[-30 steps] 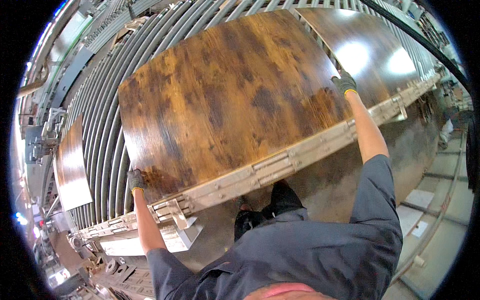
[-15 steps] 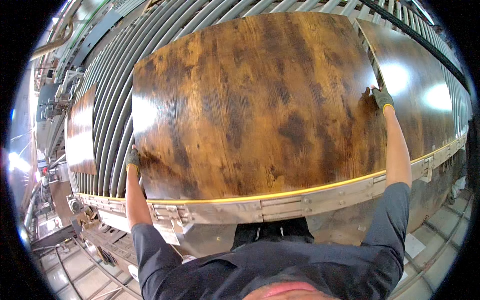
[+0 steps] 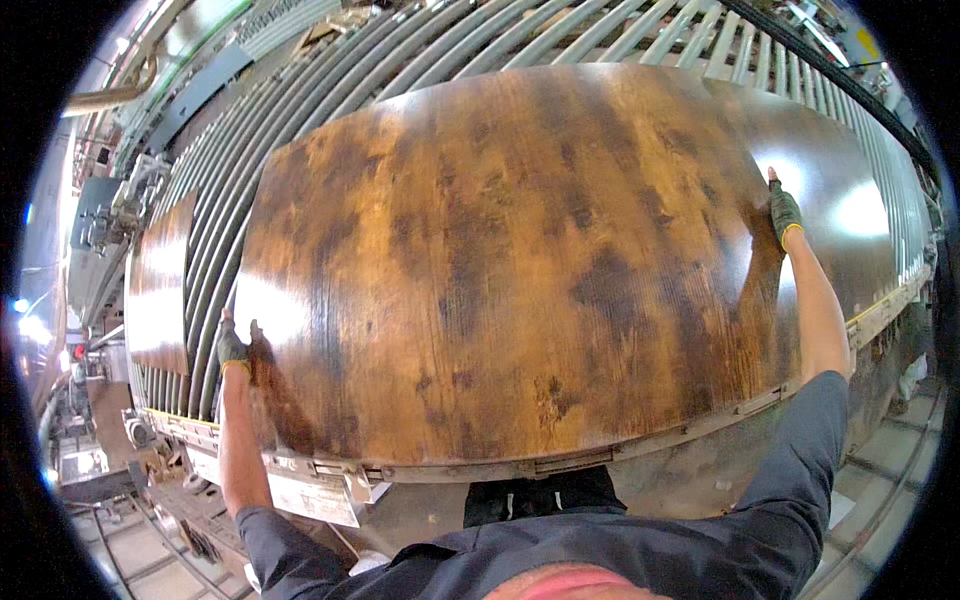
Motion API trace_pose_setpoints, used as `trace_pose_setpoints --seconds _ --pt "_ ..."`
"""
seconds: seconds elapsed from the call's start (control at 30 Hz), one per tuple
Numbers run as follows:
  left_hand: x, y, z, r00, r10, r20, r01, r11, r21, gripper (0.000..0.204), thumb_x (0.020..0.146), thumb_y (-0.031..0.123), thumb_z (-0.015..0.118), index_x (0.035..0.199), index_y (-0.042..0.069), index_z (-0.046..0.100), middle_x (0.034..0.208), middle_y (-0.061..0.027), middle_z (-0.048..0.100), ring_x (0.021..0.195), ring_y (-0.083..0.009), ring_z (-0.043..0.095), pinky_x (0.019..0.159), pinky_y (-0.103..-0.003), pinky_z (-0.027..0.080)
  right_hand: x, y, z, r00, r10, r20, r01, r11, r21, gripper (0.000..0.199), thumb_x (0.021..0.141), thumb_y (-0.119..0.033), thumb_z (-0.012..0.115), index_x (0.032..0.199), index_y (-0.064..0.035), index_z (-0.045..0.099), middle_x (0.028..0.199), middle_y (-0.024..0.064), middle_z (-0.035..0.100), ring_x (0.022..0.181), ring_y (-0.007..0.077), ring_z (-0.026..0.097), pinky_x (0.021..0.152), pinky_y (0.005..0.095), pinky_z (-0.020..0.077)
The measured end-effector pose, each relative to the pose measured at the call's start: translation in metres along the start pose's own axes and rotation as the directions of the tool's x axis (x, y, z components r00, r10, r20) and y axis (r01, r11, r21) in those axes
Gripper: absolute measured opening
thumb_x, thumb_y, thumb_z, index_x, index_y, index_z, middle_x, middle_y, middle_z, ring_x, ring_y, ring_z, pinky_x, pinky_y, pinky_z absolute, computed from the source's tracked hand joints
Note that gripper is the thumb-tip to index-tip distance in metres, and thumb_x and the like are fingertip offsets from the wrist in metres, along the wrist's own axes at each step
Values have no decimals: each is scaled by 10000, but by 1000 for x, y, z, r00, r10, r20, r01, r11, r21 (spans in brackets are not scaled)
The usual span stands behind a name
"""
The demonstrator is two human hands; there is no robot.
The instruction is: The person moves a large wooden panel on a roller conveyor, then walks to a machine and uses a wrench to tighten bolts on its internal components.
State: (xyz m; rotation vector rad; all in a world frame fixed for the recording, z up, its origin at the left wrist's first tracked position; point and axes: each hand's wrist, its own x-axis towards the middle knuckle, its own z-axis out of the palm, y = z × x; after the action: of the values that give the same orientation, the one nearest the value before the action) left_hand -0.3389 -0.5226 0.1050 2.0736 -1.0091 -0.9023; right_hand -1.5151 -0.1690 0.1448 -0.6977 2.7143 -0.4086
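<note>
A large brown wood-grain panel [image 3: 490, 270] with a glossy face lies before me, its near edge covering the front rail of the roller conveyor. My left hand [image 3: 233, 347], in a dark fingerless-style glove with a yellow cuff, grips its left edge, thumb pointing away from me. At the opposite edge my right hand [image 3: 786, 210], gloved alike, holds the panel farther from me. The fingers beneath both edges are hidden. Beside my right hand lies a second wood-grain panel [image 3: 850, 215], partly overlapped by the large one; the border between them is hard to make out.
Grey conveyor rollers [image 3: 330, 85] run behind and left of the panel. A smaller brown panel [image 3: 160, 285] rests on them at far left, near machinery [image 3: 95, 220]. A dark bar [image 3: 840, 80] crosses the far right. The front rail [image 3: 885, 305] shows at right.
The large panel has come nearer to me and appears raised, now hiding the yellow strip along the rail. Both hands moved with it, slightly farther apart, and the gap beside the right panel is covered.
</note>
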Motion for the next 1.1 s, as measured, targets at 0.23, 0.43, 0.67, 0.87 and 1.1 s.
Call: trace_pose_setpoints --seconds 0.23,0.43,0.67,0.87,1.1 --pt "-94 29 -106 990 117 79 -65 875 -481 779 1000 669 437 1510 84 499 1440 -99 569 1244 -300 561 1041 -483 462 -70 10 -110 949 -40 -314 133 951 281 985 905 -889 346 771 46 626 734 152 570 747 288 534 779 452 434" --pt "-205 5 -206 986 157 62 -56 655 -754 711 1033 639 364 1491 121 532 1491 -68 515 1290 -294 503 1051 -475 447 -160 29 -185 930 79 -360 241 609 755 786 935 -791 498 724 -46 638 700 6 522 655 149 435 652 351 392" --pt "-244 -45 -283 991 125 -53 -114 550 -827 745 1014 603 406 1516 57 480 1531 -124 504 1411 -312 450 1113 -476 396 -266 123 -219 765 -65 -640 588 475 654 719 1028 -664 456 865 -2 683 711 76 589 682 190 524 660 369 447" --pt "-229 -88 -379 740 528 -416 -143 728 670 798 1013 623 394 1442 -32 547 1480 -144 570 1384 -295 506 1110 -414 415 -377 220 -180 592 -235 -771 574 795 199 569 1126 -464 328 1031 -16 667 751 186 676 729 306 680 675 431 528" --pt "-283 -148 -299 888 363 -283 -289 918 271 804 1005 634 403 1418 -37 563 1446 -152 587 1353 -302 526 1092 -418 426 -574 231 -84 901 -68 -429 415 -154 897 883 979 -744 450 1521 -46 455 1490 98 525 1324 300 503 1132 437 410"
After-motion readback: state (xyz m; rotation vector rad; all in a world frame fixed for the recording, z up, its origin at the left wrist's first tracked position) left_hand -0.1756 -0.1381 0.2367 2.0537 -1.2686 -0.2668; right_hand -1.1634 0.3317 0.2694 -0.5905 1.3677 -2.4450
